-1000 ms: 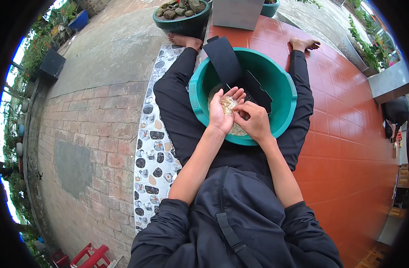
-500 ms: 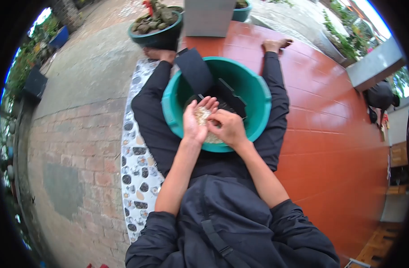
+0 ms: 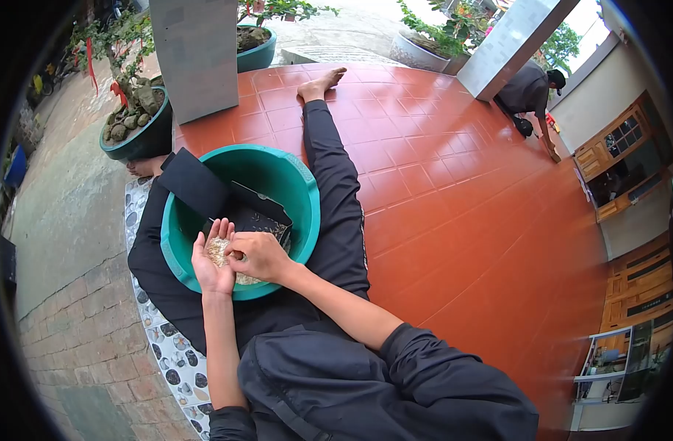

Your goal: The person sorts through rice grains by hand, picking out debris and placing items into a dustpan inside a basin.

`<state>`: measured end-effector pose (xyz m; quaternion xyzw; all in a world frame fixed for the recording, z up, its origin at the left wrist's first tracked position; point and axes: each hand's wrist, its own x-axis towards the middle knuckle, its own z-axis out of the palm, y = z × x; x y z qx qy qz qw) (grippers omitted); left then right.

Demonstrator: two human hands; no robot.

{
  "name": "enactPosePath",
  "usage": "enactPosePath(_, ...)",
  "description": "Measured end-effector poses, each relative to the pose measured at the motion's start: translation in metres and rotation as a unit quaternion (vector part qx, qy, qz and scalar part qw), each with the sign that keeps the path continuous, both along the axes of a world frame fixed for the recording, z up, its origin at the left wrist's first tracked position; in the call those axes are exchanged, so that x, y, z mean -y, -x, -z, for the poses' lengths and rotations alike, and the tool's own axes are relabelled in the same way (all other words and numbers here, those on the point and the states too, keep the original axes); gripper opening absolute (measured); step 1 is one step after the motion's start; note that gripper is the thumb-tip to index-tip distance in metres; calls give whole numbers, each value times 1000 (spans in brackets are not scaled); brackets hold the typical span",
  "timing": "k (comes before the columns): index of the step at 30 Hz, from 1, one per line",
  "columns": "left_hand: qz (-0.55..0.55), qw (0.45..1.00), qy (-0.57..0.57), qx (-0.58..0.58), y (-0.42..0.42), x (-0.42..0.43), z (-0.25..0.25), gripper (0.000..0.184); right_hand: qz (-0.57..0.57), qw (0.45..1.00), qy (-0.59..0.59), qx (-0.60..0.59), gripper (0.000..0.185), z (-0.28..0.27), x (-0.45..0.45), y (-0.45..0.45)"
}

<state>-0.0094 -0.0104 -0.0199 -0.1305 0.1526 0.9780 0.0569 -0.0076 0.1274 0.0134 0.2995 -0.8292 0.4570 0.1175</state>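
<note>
A green basin [image 3: 314, 209] stands between my outstretched legs. Over its near left part, my left hand [image 3: 213, 268] is palm up with fingers spread, bearing a small heap of pale grains [image 3: 218, 251]. My right hand [image 3: 257, 257] is closed in a pinch at the edge of that heap; what its fingertips hold is too small to make out. Inside the basin lies a black box-like piece [image 3: 259, 209] with some grains on it. A black flap [image 3: 194, 182] leans over the far left rim. More pale grains show under my hands.
Red tiles [image 3: 439, 242] stretch to the right. A grey pillar [image 3: 193, 59] and a potted plant [image 3: 134, 128] stand beyond the basin. At the far right, another person [image 3: 524, 92] bends low beside a second pillar [image 3: 509, 48]. Pebble-patterned tiles [image 3: 176, 364] edge the floor at left.
The view has turned to the right, so the basin and my hands appear further left and lower. The other person shows more fully. My right hand stays at my left palm.
</note>
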Motion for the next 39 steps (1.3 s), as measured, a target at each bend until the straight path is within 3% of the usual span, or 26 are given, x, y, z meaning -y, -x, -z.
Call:
enactPosePath(17, -2, 1000, -18, -7, 1, -1, -1, 44, 32, 997, 68, 20, 12, -12, -18, 7)
enactPosePath(27, -30, 999, -21, 17, 0, -7, -6, 42, 100, 965, 143, 195, 12, 8, -28, 27)
enactPosePath(39, -51, 998, -7, 27, 0, -10, -4, 40, 169, 949, 164, 208, 16, 21, -37, 33)
